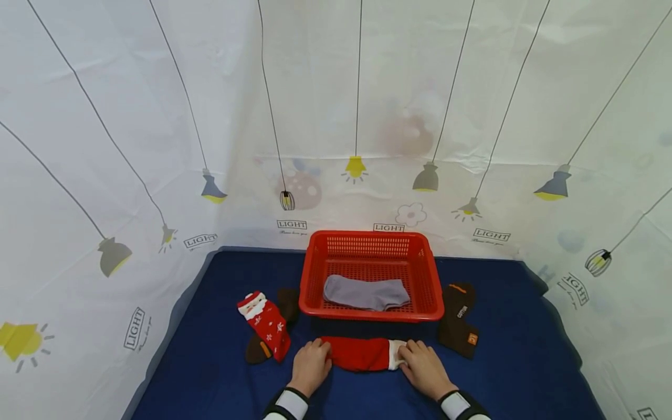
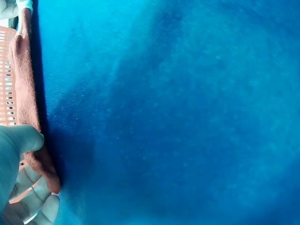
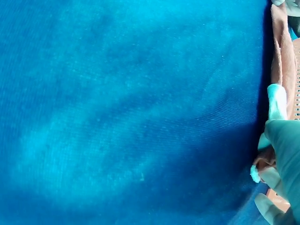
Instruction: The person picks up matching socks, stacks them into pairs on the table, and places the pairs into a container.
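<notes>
Head view: at the bottom centre of the frame, a plain red sock [image 1: 362,354] with a white cuff lay sideways between two hands. The left hand [image 1: 312,364] pinched its left end between thumb and fingers; the right hand [image 1: 424,367] had its fingers closed on the white cuff. Just above, a red basket [image 1: 367,315] held a grey sock [image 1: 362,293]. Left of the basket, a Santa sock [image 1: 269,324] crossed a brown sock [image 1: 257,351]; at its right, a second brown sock [image 1: 455,324] lay on the blue bench [image 1: 205,361].

The wall [image 1: 325,116] reads "LIGHT" — a brown sock [image 1: 457,324], seemingly "COTTON".
</notes>
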The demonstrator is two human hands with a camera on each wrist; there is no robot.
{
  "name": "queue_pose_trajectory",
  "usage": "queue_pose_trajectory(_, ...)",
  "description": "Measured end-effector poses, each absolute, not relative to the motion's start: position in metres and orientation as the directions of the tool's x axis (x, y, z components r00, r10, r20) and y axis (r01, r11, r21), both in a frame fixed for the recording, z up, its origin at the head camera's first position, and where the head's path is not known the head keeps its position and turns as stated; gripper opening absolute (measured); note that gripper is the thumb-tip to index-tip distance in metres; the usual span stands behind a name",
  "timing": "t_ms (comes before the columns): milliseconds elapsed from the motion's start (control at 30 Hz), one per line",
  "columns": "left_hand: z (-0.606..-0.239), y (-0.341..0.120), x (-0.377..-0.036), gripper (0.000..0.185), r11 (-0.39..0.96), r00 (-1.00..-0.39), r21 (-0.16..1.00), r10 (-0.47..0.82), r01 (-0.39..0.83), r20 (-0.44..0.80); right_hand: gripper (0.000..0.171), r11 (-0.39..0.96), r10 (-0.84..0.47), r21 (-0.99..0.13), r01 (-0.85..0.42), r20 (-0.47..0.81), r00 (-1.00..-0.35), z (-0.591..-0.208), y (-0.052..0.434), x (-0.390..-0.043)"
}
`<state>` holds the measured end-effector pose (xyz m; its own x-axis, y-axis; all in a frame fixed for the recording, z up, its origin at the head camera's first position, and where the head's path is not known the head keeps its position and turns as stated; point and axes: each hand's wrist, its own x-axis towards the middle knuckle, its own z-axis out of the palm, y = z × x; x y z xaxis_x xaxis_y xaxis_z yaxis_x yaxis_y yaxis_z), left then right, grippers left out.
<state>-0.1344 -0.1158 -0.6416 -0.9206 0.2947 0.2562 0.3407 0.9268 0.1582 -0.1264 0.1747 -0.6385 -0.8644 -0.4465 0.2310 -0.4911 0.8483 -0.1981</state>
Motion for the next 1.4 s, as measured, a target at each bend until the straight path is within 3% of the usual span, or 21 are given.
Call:
queue_pose_trajectory(467,-0.622,-0.116,-0.131,0.021,0.913,-0.884,0.119,0.335,0.39,0.327,0.02,0.847,-0.45,-0.163,-0.506,0.288,-0.845,-0.627,0.178,-0.126)
queue_pose_trajectory(1400,-0.594,-0.115,-0.095,0.016,0.896,-0.917,0.221,0.342,0.384,0.205,0.014,0.867,-0.397,-0.251,-0.431,0.176,-0.901,-0.605,0.181,-0.094)
